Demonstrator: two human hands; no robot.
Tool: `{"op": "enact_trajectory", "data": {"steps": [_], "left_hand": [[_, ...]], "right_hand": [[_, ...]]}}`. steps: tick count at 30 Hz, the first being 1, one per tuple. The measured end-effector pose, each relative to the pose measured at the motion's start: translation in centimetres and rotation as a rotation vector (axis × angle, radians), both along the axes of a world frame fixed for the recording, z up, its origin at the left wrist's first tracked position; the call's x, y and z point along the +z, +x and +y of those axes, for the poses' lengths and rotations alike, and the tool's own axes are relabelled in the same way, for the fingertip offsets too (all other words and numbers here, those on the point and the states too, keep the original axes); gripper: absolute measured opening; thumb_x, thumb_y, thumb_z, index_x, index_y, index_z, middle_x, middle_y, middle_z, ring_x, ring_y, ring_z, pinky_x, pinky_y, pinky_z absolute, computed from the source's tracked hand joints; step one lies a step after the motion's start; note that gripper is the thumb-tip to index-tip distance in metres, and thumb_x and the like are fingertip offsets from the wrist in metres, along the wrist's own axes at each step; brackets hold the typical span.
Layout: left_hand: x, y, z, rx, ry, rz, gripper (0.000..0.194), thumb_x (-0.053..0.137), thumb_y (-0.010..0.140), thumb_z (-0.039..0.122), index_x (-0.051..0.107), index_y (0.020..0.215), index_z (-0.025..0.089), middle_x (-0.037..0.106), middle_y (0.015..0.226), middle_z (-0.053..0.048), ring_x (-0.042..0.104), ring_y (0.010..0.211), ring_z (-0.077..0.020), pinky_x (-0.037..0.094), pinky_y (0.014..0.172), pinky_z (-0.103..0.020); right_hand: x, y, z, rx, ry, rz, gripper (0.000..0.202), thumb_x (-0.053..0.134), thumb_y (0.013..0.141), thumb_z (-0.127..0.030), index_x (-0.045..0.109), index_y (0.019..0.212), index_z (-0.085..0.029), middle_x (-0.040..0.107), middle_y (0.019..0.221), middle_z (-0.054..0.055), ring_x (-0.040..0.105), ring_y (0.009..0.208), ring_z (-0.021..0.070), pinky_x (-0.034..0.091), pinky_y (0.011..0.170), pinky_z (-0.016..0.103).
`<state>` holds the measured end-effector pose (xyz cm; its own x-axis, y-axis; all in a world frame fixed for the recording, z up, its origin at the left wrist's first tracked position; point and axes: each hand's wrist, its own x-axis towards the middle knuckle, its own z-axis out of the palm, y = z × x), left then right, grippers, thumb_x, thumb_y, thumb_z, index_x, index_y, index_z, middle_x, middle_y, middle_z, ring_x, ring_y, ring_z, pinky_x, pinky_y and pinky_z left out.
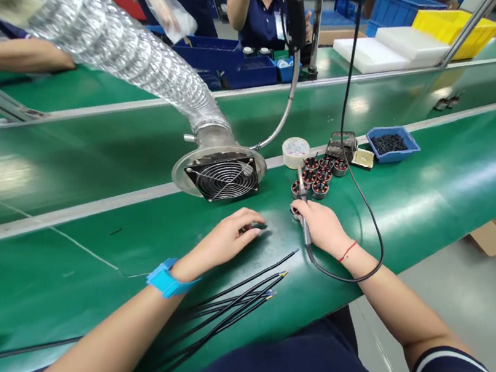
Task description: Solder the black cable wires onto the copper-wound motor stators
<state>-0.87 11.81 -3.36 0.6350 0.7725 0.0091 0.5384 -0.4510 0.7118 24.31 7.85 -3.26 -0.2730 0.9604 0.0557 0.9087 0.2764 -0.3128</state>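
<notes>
My right hand (323,225) grips a soldering iron (306,232), its tip pointing away from me toward a cluster of small motor stators (323,175) with copper windings. Another stator (293,213) sits partly hidden beside the fingers of that hand. Over the green bench, my left hand (228,239) is half curled, thumb and forefinger apart. A dark patch shows at its fingertips; whether it is a shadow or a small part I cannot tell. Several black cables (236,296) with bared coloured wire ends lie between my forearms.
A fume extractor fan (225,178) on a silver duct (146,59) hangs ahead of my left hand. Behind the stators stand a tape roll (295,152), an iron stand (342,144), a sponge tray (363,159) and a blue bin (405,155) of black parts. Co-workers sit opposite.
</notes>
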Motion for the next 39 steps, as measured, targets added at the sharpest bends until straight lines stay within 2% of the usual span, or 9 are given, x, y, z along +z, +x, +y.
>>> {"op": "enact_trajectory", "data": {"steps": [4, 7, 11, 13, 18, 21, 24, 31, 39], "left_hand": [[0.0, -1.3, -1.2, 0.158, -0.143, -0.033, 0.036, 0.056, 0.089, 0.039, 0.063, 0.117, 0.017, 0.068, 0.104, -0.008, 0.060, 0.077, -0.0183, 0.051, 0.072, -0.034], [-0.2, -1.5, -2.0, 0.198, -0.201, -0.086, 0.032, 0.058, 0.087, 0.036, 0.061, 0.113, 0.018, 0.067, 0.093, -0.004, 0.060, 0.076, -0.0179, 0.050, 0.071, -0.032], [-0.1, -1.2, -2.9, 0.167, -0.084, -0.062, 0.014, 0.055, 0.090, 0.028, 0.063, 0.097, 0.019, 0.065, 0.085, -0.002, 0.059, 0.075, -0.0176, 0.048, 0.073, -0.031], [0.0, -1.1, -3.2, 0.168, 0.000, -0.041, 0.013, 0.054, 0.092, 0.026, 0.064, 0.096, 0.019, 0.066, 0.086, -0.003, 0.060, 0.079, -0.0184, 0.048, 0.075, -0.032], [-0.1, -0.9, -3.0, 0.121, 0.116, -0.008, 0.015, 0.052, 0.095, 0.022, 0.066, 0.095, 0.019, 0.067, 0.090, -0.004, 0.062, 0.085, -0.0198, 0.049, 0.080, -0.032], [-0.3, -1.0, -2.8, 0.058, 0.165, -0.029, 0.016, 0.051, 0.096, 0.020, 0.067, 0.093, 0.018, 0.067, 0.088, -0.004, 0.061, 0.085, -0.0191, 0.049, 0.080, -0.031], [-0.7, -1.2, -2.9, 0.038, 0.219, -0.062, 0.016, 0.052, 0.097, 0.019, 0.066, 0.090, 0.018, 0.066, 0.085, -0.004, 0.061, 0.082, -0.0175, 0.049, 0.076, -0.029], [-1.6, -0.8, -3.2, 0.182, 0.252, -0.202, 0.015, 0.056, 0.094, 0.021, 0.065, 0.082, 0.020, 0.068, 0.080, -0.003, 0.061, 0.076, -0.0161, 0.050, 0.073, -0.028], [-2.4, 0.0, -3.7, 0.393, 0.030, -0.270, 0.013, 0.058, 0.089, 0.029, 0.061, 0.080, 0.020, 0.062, 0.075, -0.001, 0.055, 0.067, -0.0140, 0.045, 0.064, -0.027]], "right_hand": [[0.4, -4.2, -2.5, 0.068, -0.059, 0.036, 0.032, 0.044, 0.103, -0.018, 0.055, 0.133, -0.024, 0.072, 0.104, 0.005, 0.068, 0.087, 0.0197, 0.049, 0.074, 0.027], [0.3, -6.1, -4.1, 0.118, -0.001, 0.173, 0.034, 0.041, 0.103, -0.016, 0.055, 0.132, -0.025, 0.071, 0.105, 0.005, 0.069, 0.088, 0.0194, 0.052, 0.075, 0.028], [-0.5, -5.7, -4.2, 0.031, 0.250, 0.370, 0.029, 0.042, 0.100, -0.017, 0.058, 0.123, -0.023, 0.070, 0.097, 0.007, 0.068, 0.089, 0.0226, 0.056, 0.083, 0.036], [-0.9, -5.1, -3.6, -0.034, 0.291, 0.427, 0.030, 0.048, 0.095, -0.017, 0.055, 0.124, -0.023, 0.069, 0.100, 0.009, 0.068, 0.093, 0.0249, 0.057, 0.085, 0.040], [-1.9, -5.2, -2.1, -0.013, 0.117, 0.532, 0.051, 0.058, 0.084, -0.014, 0.043, 0.133, -0.021, 0.065, 0.119, 0.013, 0.067, 0.109, 0.0271, 0.057, 0.094, 0.046], [-2.7, -5.6, -1.6, 0.049, 0.003, 0.616, 0.059, 0.061, 0.084, -0.015, 0.037, 0.138, -0.021, 0.064, 0.127, 0.014, 0.067, 0.114, 0.0251, 0.056, 0.099, 0.046], [-3.4, -5.8, -1.4, 0.080, -0.023, 0.685, 0.058, 0.063, 0.086, -0.016, 0.036, 0.137, -0.020, 0.065, 0.129, 0.014, 0.068, 0.116, 0.0237, 0.056, 0.100, 0.045], [-4.1, -6.0, -1.7, 0.076, 0.098, 0.654, 0.059, 0.072, 0.086, -0.019, 0.040, 0.135, -0.019, 0.065, 0.128, 0.014, 0.065, 0.117, 0.0263, 0.056, 0.101, 0.049], [-4.2, -6.4, -1.9, 0.089, 0.157, 0.576, 0.056, 0.069, 0.090, -0.021, 0.040, 0.137, -0.021, 0.063, 0.126, 0.014, 0.063, 0.113, 0.0283, 0.056, 0.099, 0.052]]}}
